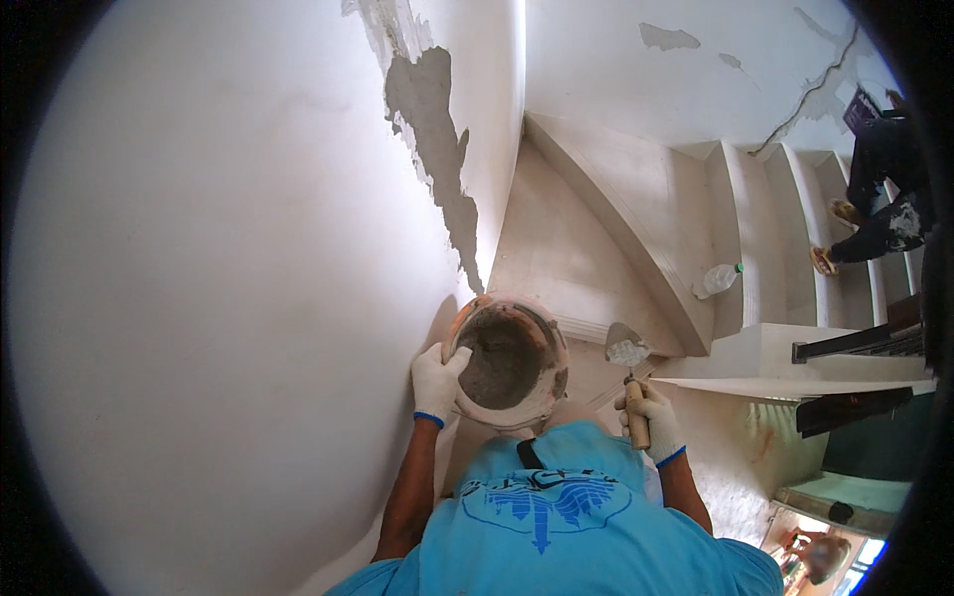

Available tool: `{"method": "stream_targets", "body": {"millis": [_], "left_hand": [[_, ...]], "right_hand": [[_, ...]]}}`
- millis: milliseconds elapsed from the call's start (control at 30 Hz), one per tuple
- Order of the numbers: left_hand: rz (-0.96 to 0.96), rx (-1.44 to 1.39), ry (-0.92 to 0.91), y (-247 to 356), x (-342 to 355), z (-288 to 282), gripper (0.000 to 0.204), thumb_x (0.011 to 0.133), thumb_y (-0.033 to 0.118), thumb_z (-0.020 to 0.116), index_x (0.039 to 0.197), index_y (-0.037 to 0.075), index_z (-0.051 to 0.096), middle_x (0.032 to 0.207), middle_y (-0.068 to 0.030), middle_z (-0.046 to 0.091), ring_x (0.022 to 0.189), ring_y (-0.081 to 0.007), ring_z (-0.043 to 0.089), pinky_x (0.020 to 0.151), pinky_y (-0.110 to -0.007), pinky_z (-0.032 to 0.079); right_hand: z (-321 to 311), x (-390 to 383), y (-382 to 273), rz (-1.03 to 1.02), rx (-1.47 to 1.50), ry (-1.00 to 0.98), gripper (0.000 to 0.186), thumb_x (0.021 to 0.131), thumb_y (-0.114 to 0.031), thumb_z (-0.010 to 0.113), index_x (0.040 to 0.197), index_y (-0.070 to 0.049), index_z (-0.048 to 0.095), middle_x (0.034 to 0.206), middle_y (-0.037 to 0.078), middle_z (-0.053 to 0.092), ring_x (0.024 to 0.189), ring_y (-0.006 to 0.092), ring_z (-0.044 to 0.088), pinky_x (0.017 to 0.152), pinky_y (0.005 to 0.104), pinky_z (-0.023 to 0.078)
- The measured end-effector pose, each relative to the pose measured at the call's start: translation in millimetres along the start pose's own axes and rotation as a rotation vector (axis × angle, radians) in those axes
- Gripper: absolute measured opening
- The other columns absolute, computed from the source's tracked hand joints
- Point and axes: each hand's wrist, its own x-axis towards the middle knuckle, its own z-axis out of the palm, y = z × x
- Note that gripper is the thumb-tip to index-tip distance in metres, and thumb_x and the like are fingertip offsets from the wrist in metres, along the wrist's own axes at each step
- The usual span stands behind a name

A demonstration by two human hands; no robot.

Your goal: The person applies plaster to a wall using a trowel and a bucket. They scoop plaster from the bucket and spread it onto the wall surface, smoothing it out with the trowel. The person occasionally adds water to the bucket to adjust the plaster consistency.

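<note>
My left hand (437, 381), in a white knit glove with a blue cuff, grips the near left rim of a round bucket (555, 343), its thumb over the edge. Grey wet mortar (502, 363) lies inside the bucket, which is in front of my body. My right hand (654, 421), gloved the same way, is closed around the wooden handle of a trowel (626, 350). The trowel points away from me, to the right of the bucket and apart from it; its metal blade has some grey residue on it.
A white wall (229, 278) rises close on my left, with a rough grey patch (427, 109) running down it. Stairs (735, 219) climb to the right, where a plastic bottle (718, 279) lies on a step. Another person (884, 179) stands higher up. A dark railing (860, 343) borders the stairs.
</note>
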Motion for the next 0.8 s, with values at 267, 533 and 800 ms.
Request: {"method": "stream_targets", "body": {"millis": [267,533,800], "left_hand": [[-0.021,0.070,0.080,20,-9,3,0.027,0.096,0.021,0.078,0.088,-0.003,0.069,0.077,0.0003,0.061,0.071,-0.0098,0.053,0.065,-0.032,0.048],[-0.021,0.092,0.091,53,-9,24,0.023,0.094,0.021,0.078,0.093,-0.001,0.072,0.080,0.0045,0.060,0.073,-0.0073,0.053,0.064,-0.029,0.045],[0.081,0.121,0.146,103,-14,47,0.030,0.090,0.023,0.079,0.084,-0.002,0.065,0.073,-0.0010,0.055,0.071,-0.0105,0.048,0.065,-0.033,0.045]], "right_hand": [[6,18,-69,-0.030,-0.065,-0.318,0.075,0.084,-0.013,0.068,0.154,0.001,0.049,0.100,0.013,0.070,0.074,0.0174,0.068,0.061,0.0299,0.057],[3,58,-108,-0.559,-1.025,-0.408,0.085,0.073,-0.005,0.082,0.154,-0.007,0.056,0.109,0.017,0.076,0.095,0.0277,0.075,0.082,0.0384,0.059],[31,53,-181,-0.816,-1.592,-0.376,0.069,0.081,-0.004,0.077,0.146,-0.017,0.062,0.107,0.017,0.073,0.100,0.0374,0.074,0.082,0.0491,0.059]]}}
